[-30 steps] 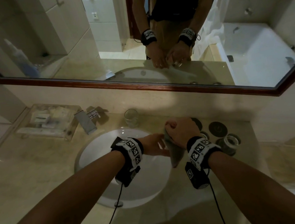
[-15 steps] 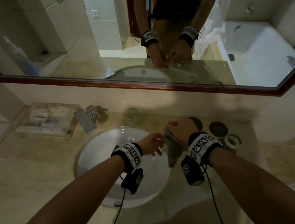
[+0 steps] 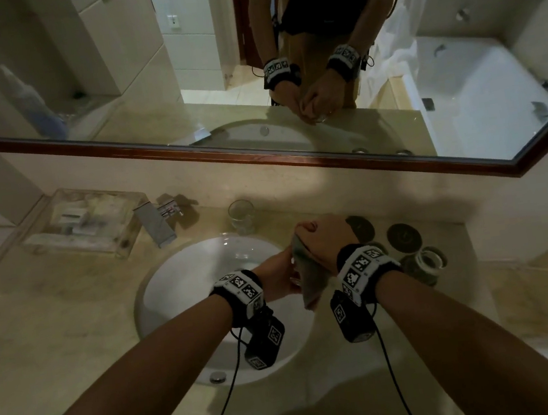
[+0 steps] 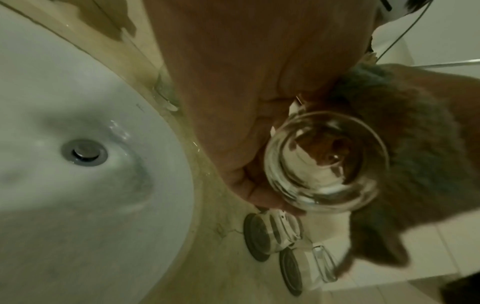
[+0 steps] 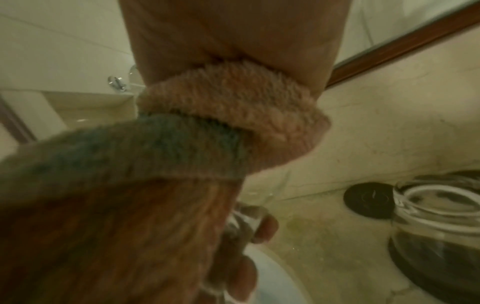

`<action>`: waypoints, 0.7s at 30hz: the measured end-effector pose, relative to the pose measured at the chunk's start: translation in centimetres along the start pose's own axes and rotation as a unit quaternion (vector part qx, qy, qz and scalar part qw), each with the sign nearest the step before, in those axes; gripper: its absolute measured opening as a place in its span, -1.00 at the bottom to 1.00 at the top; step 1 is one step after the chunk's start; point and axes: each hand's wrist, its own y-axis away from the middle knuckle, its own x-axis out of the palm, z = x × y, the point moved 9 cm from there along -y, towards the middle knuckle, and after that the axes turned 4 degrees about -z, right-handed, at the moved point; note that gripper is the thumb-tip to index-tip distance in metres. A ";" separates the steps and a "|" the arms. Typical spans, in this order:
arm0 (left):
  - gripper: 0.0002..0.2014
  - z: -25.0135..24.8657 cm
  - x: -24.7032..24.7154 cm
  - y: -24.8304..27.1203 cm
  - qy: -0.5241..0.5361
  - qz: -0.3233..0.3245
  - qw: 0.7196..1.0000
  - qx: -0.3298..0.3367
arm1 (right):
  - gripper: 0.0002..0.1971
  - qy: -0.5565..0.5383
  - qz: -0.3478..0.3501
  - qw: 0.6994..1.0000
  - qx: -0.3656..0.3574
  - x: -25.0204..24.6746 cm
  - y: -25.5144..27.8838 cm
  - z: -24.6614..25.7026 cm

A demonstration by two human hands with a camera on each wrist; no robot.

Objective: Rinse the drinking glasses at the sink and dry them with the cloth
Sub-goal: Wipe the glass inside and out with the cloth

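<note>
My left hand (image 3: 282, 273) grips a clear drinking glass (image 4: 324, 162) over the right rim of the white sink (image 3: 185, 287). In the left wrist view its thick base faces the camera. My right hand (image 3: 319, 238) clutches a brownish cloth (image 3: 309, 280) with a blue-grey band (image 5: 182, 135) and presses it against the glass. From the head camera the cloth hides most of the glass. A second glass (image 3: 242, 215) stands upright on the counter behind the sink.
A chrome tap (image 3: 156, 227) and a clear amenity tray (image 3: 84, 223) sit at the back left. Right of the sink lie dark round coasters (image 3: 404, 238) and another glass (image 3: 427, 261). A framed mirror (image 3: 258, 147) runs along the wall above the counter.
Both hands stay together at the sink's right rim. The left wrist has turned a little, and the cloth has shifted slightly against the glass.
</note>
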 end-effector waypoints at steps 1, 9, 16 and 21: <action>-0.48 -0.1 -0.1 -0.3 0.016 0.000 1.000 0.012 | -0.60 0.021 -0.007 1.000 -0.016 -0.2 0.1 0.5; -0.33 -2.6 0.8 0.3 0.122 0.007 0.989 0.080 | -0.69 -0.020 -0.161 0.986 -0.034 -0.4 1.3 1.9; -0.16 -1.9 -0.1 0.4 0.091 -0.006 0.993 0.069 | -0.73 -0.164 -0.086 0.983 0.002 1.0 1.3 0.8; -0.18 -0.3 -1.2 0.4 0.046 -0.029 0.998 0.012 | -0.63 -0.177 -0.040 0.983 -0.005 1.2 1.3 0.7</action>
